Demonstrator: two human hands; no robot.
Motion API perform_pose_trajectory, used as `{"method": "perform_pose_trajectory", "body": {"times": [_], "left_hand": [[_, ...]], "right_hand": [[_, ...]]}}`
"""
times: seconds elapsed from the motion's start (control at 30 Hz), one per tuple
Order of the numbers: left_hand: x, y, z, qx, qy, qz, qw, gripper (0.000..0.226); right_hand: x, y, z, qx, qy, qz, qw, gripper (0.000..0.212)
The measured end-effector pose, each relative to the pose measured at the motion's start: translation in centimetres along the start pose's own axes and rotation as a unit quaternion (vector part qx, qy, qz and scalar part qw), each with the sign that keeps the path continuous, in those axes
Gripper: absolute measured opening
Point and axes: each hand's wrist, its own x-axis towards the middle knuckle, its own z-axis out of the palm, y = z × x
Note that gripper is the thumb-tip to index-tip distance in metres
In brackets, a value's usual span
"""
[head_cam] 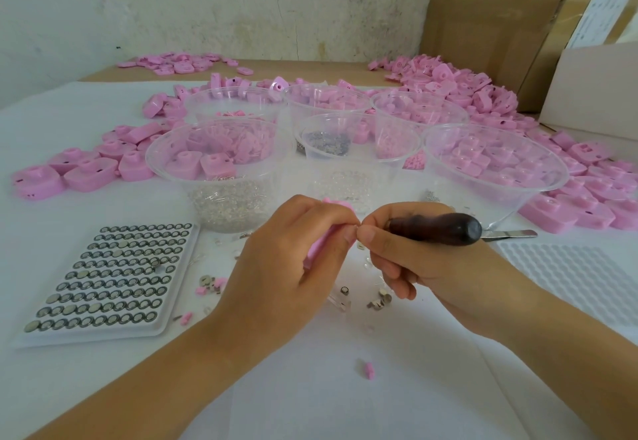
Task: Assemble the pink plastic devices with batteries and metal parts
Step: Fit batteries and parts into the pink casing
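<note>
Pink device (319,244) held in left hand (286,267), dark-handled tool (438,229) in right hand (407,260); clear bowls (221,122) beyond, two trays (96,337) flanking.

Bright, even, soft daylight; faint shadows; wide-angle bending at edges; slight overall softness, far pile blurred.

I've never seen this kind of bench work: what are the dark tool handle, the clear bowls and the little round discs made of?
The tool handle in the right hand looks like dark polished wood: turned ridges, soft sheen. The clear bowls seem thin glossy plastic, see-through with fine rims. The discs look like bare metal button cells, grey and reflective.
</note>
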Motion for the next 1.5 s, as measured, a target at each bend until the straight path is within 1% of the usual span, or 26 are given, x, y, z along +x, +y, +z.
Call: {"method": "perform_pose_trajectory", "body": {"times": [0.1,0.3,0.4,0.53,0.67,0.8,0.9,1.0,1.07,1.1,1.13,1.2,1.23,1.3,1.37,1.4,1.47,1.5], "left_hand": [[0.0,0.3,0.0,-0.004,0.0,-0.011,1.0,0.018],[-0.1,0.9,-0.2,-0.052,-0.017,-0.061,0.997,0.015],[-0.1,0.9,-0.1,-0.042,-0.006,-0.06,0.997,0.017],[0.0,1.0,-0.2,-0.016,0.021,-0.045,0.999,0.017],[0.0,1.0,-0.2,-0.006,0.016,-0.033,0.999,0.016],[-0.1,1.0,-0.2,-0.004,0.01,-0.032,0.999,0.018],[-0.1,1.0,-0.2,0.001,0.007,-0.033,0.999,0.018],[-0.1,1.0,-0.2,0.003,0.004,-0.038,0.999,0.018],[-0.2,1.1,-0.2,-0.042,0.001,-0.063,0.997,0.011],[-0.1,1.3,-0.3,-0.09,-0.007,-0.094,0.992,0.007],[-0.1,1.4,-0.3,-0.146,-0.019,-0.13,0.981,0.009],[0.0,1.5,-0.4,-0.245,-0.043,-0.2,0.948,0.022],[0.1,1.5,-0.4,-0.275,-0.048,-0.226,0.933,0.029],[0.4,1.5,-0.4,-0.308,-0.051,-0.266,0.912,0.038],[0.6,1.2,-0.5,-0.326,-0.05,-0.294,0.897,0.043],[0.7,1.1,-0.5,-0.331,-0.054,-0.305,0.891,0.041],[0.8,0.8,-0.5,-0.343,-0.067,-0.317,0.882,0.028],[0.8,0.7,-0.5,-0.351,-0.075,-0.317,0.878,0.027]], "right_hand": [[0.0,0.0,0.0,-0.003,0.002,-0.002,1.0,0.019],[0.0,0.3,0.0,-0.026,0.001,-0.022,0.999,0.019],[0.1,0.4,-0.1,-0.036,0.006,-0.026,0.999,0.017],[0.1,0.0,-0.4,0.021,-0.008,0.009,1.0,0.017],[0.0,-0.3,-0.5,0.041,-0.028,0.028,0.998,0.012],[0.1,-0.3,-0.2,0.036,-0.034,0.023,0.998,0.014],[0.2,-0.1,-0.1,0.022,-0.012,0.007,1.0,0.025],[0.0,-0.1,0.0,0.023,-0.005,-0.006,1.0,0.024],[0.1,0.0,-0.1,0.035,-0.004,-0.003,0.999,0.022],[0.1,0.0,-0.2,0.038,-0.002,-0.003,0.999,0.022],[0.1,0.1,-0.4,0.032,0.002,-0.01,0.999,0.023],[0.2,0.2,-0.7,-0.021,0.014,-0.049,0.998,0.024],[0.2,0.3,-0.9,-0.065,0.019,-0.079,0.995,0.022],[0.3,0.3,-1.4,-0.161,0.023,-0.138,0.977,0.015],[0.2,0.1,-1.8,-0.234,0.015,-0.18,0.955,0.011],[0.2,0.0,-2.0,-0.253,0.007,-0.194,0.948,0.01],[0.1,-0.1,-2.1,-0.272,-0.008,-0.207,0.94,0.007],[0.1,-0.1,-2.1,-0.286,-0.012,-0.21,0.935,0.007]]}}
